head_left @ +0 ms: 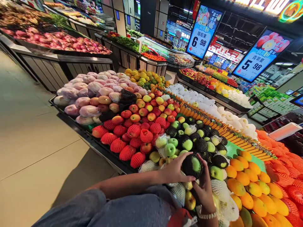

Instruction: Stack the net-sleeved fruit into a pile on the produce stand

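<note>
Between both hands is a green apple [196, 164] in a black foam net, its green skin showing through the net's opening. My left hand [174, 170] curls round its left side, thumb below and fingers above. On the right side, the fingers and thumb of my right hand [205, 186] press against it; a beaded bracelet [208, 216] circles that wrist. Just beyond the hands lie several green apples [187, 144], many in black nets. Red apples in red foam nets [136, 130] are heaped to the left. Pale fruit in white nets [177, 193] sits partly hidden beneath my hands.
Orange mangoes [252, 189] are piled to the right, beside fruit in orange nets [288, 167]. Wrapped pink fruit [90, 91] fills the stand's far left. An orange slatted divider [213, 124] runs behind the green apples. Price screens [203, 33] hang above. Tiled floor [35, 151] lies left.
</note>
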The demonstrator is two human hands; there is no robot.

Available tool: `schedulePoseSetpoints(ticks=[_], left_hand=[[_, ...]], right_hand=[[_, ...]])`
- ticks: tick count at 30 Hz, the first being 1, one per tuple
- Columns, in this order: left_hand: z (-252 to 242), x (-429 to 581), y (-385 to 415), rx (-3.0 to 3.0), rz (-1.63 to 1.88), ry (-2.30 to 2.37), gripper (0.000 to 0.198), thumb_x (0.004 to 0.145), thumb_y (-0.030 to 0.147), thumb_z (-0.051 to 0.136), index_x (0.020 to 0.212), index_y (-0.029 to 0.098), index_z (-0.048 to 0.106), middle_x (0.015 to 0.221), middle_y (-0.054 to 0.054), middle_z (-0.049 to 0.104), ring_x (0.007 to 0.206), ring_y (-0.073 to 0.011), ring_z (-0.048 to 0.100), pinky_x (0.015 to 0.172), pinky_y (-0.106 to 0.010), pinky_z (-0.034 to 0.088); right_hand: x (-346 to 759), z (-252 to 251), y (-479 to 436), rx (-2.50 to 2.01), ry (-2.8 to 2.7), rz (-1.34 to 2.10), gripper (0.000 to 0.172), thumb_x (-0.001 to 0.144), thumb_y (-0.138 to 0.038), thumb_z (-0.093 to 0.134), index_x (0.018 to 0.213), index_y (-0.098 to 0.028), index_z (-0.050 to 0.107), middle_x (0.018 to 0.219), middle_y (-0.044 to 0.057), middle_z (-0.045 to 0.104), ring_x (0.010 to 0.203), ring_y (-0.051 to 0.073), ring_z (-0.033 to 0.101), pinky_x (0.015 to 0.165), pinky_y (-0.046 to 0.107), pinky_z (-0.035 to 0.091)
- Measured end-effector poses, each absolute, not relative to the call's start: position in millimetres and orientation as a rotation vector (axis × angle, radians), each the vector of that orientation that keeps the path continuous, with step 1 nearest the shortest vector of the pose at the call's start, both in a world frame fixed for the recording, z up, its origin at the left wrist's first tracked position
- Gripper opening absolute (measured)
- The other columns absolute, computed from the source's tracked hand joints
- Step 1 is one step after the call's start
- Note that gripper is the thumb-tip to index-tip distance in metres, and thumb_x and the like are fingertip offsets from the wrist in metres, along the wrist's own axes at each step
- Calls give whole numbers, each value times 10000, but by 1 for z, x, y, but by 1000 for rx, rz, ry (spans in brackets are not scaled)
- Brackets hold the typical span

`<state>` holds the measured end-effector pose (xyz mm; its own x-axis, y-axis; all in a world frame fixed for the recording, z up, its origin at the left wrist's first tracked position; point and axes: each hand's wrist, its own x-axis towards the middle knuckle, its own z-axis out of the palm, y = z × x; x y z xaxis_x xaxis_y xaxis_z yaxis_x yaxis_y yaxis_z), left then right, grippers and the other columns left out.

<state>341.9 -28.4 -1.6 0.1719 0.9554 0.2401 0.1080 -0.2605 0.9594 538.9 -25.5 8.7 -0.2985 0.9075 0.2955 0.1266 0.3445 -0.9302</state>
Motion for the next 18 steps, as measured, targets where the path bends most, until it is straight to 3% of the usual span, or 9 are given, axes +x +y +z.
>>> schedulePoseSetpoints(ticks=[2,5,7,11,15,18], left_hand=[[-3,342,-25,1642,1286,1103,972,703,451,926,1540,222,487,1483,-154,570,1391,-356,558,1235,-513,448],[-7,341,-21,1768,1354,1155,949,645,365,923,1481,198,507,1419,-163,560,1344,-360,565,1195,-521,483],[-10,341,-21,1800,1391,1147,945,646,358,909,1480,193,496,1427,-171,542,1362,-366,549,1202,-528,479],[-15,339,-25,1819,1472,1128,953,676,413,893,1508,200,481,1440,-183,543,1399,-381,530,1222,-536,470],[-23,332,-26,1892,1520,1042,985,729,488,903,1559,194,461,1500,-207,552,1423,-387,546,1224,-531,475],[-30,323,-20,1989,1424,932,942,809,551,884,1578,206,464,1539,-207,569,1442,-371,562,1239,-515,464]], right_hand=[[539,16,-30,-929,-1746,854,570,945,-420,695,1491,-277,616,1668,108,481,1551,345,444,1259,572,395],[535,19,-31,-951,-1847,515,294,1023,-320,613,1270,-299,772,1422,90,693,1341,287,624,1151,520,489],[532,18,-28,-994,-1851,345,249,1038,-278,600,1174,-292,808,1226,80,770,1161,249,695,1040,459,552],[532,12,-22,-1095,-1781,428,279,1006,-383,667,1210,-244,798,1239,110,775,1135,261,722,970,429,601],[536,3,-20,-1156,-1675,867,536,840,-466,842,1309,-226,744,1323,127,755,1131,277,739,924,400,642],[539,-11,-15,-1162,-1449,1135,642,708,-489,924,1261,-221,742,1271,119,780,1103,286,751,903,398,654]])
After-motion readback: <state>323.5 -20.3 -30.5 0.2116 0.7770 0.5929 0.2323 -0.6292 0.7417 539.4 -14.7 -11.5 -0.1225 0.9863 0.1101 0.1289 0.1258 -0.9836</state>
